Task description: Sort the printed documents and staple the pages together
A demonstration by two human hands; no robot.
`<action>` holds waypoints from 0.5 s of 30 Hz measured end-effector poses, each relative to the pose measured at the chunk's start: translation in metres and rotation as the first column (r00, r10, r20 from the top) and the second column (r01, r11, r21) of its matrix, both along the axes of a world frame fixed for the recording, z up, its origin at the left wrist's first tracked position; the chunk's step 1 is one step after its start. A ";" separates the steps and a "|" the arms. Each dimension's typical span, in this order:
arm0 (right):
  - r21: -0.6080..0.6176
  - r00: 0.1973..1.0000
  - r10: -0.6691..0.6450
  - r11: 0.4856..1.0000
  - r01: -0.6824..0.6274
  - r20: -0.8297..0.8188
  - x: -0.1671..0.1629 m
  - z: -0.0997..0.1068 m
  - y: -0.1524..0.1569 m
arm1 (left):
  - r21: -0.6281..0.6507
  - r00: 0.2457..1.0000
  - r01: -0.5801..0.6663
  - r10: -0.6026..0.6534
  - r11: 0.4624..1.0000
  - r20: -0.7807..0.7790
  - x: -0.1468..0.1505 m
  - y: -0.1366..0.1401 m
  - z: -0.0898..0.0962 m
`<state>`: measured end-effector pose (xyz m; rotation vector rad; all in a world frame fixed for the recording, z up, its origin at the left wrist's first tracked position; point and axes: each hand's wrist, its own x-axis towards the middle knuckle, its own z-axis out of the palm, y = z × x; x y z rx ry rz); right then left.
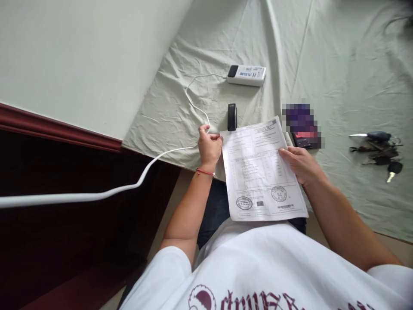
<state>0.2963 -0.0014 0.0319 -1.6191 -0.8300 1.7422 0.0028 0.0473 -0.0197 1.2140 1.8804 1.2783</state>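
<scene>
**Q:** What is shown left of the printed sheet?

**A:** A white cable [97,196] is seen running in from the left edge, over the dark wooden bed frame [58,129], toward the printed sheet [261,170]. It is gripped in the left hand [209,146], which is curled closed around it just beside the sheet's upper left corner. Whether that corner is also pinched by the same fingers cannot be told. A red string [204,172] is worn at that wrist. Beyond the hand, the cable is looped up across the pale bedsheet [338,56] to a white power bank [247,75], which lies well above the sheet.

**Q:** And the sheet itself?

**A:** It is held upright in front of the body, its lower edge near the white T-shirt [258,267]. Two round stamps are printed near its bottom. A small black device [232,116] is set just above its top edge, on the bedsheet.

**Q:** What is found to the right of the sheet?

**A:** The right edge is grasped by the right hand [300,163], thumb on the printed face. Just above that hand, a dark phone [303,140] is partly visible beneath a blurred patch. Well to the right of the sheet, a bunch of keys [379,150] is laid on the bedsheet.
</scene>
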 end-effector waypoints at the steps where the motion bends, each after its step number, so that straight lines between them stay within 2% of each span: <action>1: 0.005 1.000 0.000 1.000 0.000 0.005 0.001 -0.001 -0.001 | -0.006 1.000 -0.013 0.013 1.000 0.004 0.002 0.000 0.002; 6: 0.024 0.999 -0.001 1.000 0.000 0.049 0.003 -0.001 -0.004 | -0.012 0.993 -0.029 0.030 1.000 0.116 0.008 0.002 0.005; 11: 0.101 0.998 -0.010 0.995 0.004 0.058 0.005 -0.007 -0.006 | 0.037 0.954 -0.039 0.027 0.999 0.297 0.015 0.020 0.008; 15: 0.153 0.996 0.041 0.987 -0.053 0.080 0.007 -0.014 -0.007 | 0.121 0.966 -0.028 -0.004 0.992 0.258 0.021 0.047 0.015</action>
